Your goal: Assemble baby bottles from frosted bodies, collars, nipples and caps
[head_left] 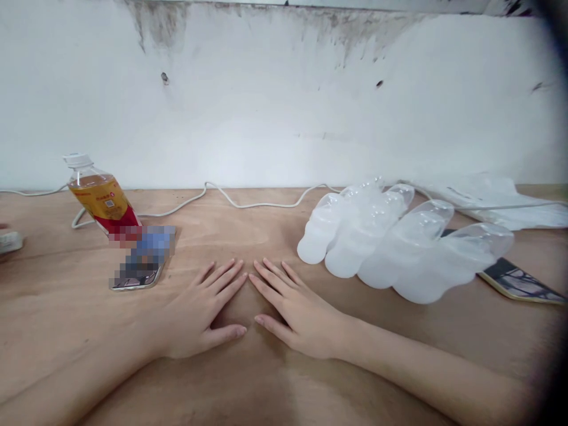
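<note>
Translucent plastic containers [344,254] on the counter [248,234], near the right hand [306,313] — probably light, thin-walled, easily dented, best cupped round the frosted sides — with left hand [195,316] near a phone [135,279], both palms down, fingers apart.

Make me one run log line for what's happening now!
left hand: flat on table | right hand: flat on table | bottle, phone: left | cloudy plastic containers: right | cable: near wall
</note>
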Demonstrator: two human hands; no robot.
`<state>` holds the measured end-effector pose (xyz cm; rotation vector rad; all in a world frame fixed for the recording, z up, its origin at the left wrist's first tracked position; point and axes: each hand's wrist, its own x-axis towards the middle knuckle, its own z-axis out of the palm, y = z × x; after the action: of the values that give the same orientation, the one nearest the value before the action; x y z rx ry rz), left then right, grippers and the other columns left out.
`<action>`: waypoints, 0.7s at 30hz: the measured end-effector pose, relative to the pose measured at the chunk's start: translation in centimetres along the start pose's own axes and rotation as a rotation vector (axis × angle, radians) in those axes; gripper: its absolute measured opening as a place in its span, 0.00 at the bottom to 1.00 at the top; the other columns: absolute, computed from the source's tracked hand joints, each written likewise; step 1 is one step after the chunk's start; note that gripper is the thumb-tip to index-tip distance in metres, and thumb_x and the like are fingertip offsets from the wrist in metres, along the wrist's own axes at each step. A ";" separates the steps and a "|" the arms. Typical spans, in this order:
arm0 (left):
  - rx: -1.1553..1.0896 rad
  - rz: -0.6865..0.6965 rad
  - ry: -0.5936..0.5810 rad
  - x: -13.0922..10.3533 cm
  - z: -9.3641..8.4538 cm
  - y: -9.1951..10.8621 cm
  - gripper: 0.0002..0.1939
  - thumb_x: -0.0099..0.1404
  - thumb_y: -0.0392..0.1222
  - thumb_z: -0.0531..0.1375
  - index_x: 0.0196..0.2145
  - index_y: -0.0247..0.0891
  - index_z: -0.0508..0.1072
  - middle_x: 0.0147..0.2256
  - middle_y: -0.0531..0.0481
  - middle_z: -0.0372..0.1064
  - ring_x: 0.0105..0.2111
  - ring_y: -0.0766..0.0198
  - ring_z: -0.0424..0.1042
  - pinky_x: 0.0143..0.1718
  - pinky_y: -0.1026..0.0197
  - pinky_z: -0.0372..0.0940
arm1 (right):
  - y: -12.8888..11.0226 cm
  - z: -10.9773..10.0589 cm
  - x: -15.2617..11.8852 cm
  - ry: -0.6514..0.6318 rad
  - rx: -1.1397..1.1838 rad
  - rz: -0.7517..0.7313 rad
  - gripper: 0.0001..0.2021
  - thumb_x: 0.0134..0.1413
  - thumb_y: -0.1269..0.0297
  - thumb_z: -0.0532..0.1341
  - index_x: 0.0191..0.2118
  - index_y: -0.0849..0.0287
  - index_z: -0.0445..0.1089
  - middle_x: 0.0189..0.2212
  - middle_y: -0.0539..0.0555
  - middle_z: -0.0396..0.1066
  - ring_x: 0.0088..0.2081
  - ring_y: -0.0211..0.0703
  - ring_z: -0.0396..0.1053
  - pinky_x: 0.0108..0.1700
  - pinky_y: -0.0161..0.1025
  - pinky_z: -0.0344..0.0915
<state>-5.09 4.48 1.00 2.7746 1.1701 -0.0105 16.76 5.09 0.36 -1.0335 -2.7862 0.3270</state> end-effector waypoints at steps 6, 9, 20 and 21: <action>0.018 -0.036 -0.027 0.1 -0.2 0.2 0.37 0.61 0.61 0.41 0.60 0.38 0.35 0.61 0.45 0.29 0.60 0.55 0.33 0.58 0.47 0.37 | 0.0 0.1 0.1 -0.007 -0.023 -0.002 0.30 0.57 0.53 0.44 0.60 0.64 0.42 0.61 0.61 0.37 0.61 0.52 0.32 0.59 0.55 0.37; 0.016 -0.031 -0.036 0.1 -0.1 0.1 0.37 0.61 0.61 0.41 0.60 0.38 0.35 0.61 0.45 0.28 0.60 0.56 0.32 0.58 0.48 0.36 | -0.1 0.0 0.1 -0.016 -0.031 0.002 0.30 0.57 0.53 0.44 0.60 0.65 0.43 0.61 0.61 0.37 0.61 0.52 0.32 0.59 0.54 0.36; -0.135 -0.022 -0.001 0.3 0.1 -0.5 0.36 0.60 0.59 0.47 0.59 0.42 0.40 0.61 0.46 0.33 0.60 0.55 0.35 0.58 0.45 0.38 | 0.1 0.3 0.2 0.015 -0.086 -0.027 0.29 0.57 0.53 0.44 0.60 0.66 0.45 0.60 0.63 0.41 0.61 0.53 0.36 0.59 0.54 0.41; -0.201 -0.025 0.001 0.3 -0.3 -0.9 0.34 0.59 0.58 0.49 0.59 0.43 0.44 0.61 0.47 0.37 0.60 0.55 0.38 0.57 0.46 0.40 | 0.1 0.1 0.3 0.029 -0.100 -0.039 0.29 0.57 0.53 0.45 0.59 0.67 0.48 0.59 0.63 0.44 0.60 0.54 0.39 0.58 0.54 0.43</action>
<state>-5.55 5.33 1.13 2.5855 1.1380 0.1006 16.57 5.38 0.27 -0.9946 -2.8175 0.1683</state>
